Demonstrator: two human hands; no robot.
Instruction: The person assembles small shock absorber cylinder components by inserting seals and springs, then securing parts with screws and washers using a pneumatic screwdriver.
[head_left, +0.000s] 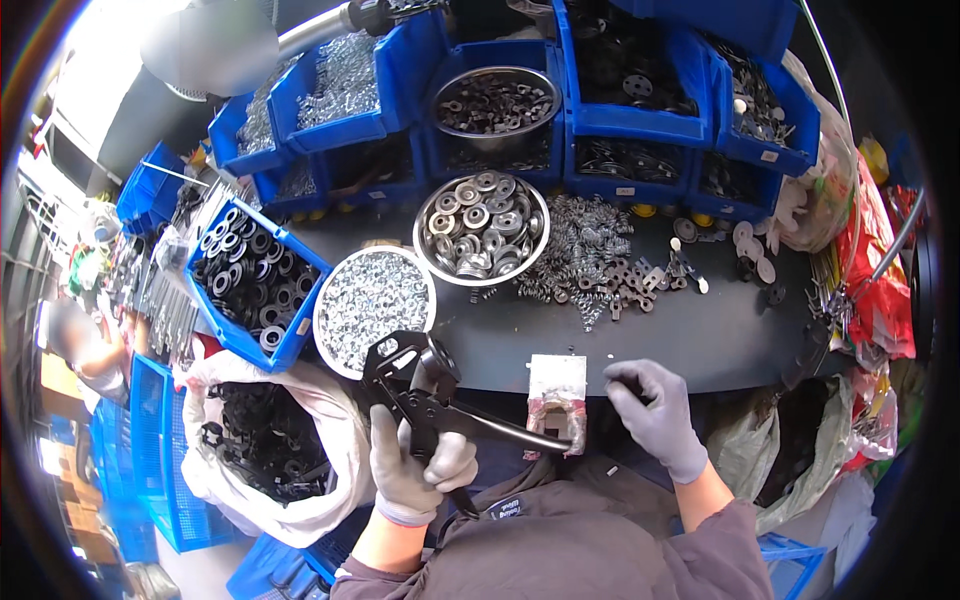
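My left hand (420,468), in a grey glove, is wrapped round a black metal lever-handled tool (420,405). A round collar sits at the tool's upper end, and its long handle slants down to the right. The handle's tip lies over a white block (557,375) with a U-shaped opening at the table's front edge. To the right of that block, my gloved right hand (655,410) hovers with its fingers curled together; whether they hold a small part is too hard to see. A tiny white piece (611,356) lies on the table near those fingers.
Beyond the tool stand a white tub of small metal nuts (375,305) and a steel bowl of round caps (483,230). Springs (580,240) and small plates are heaped beside them. Blue bins (640,115) line the back; a blue bin of black rings (255,275) and a white sack (350,440) are left.
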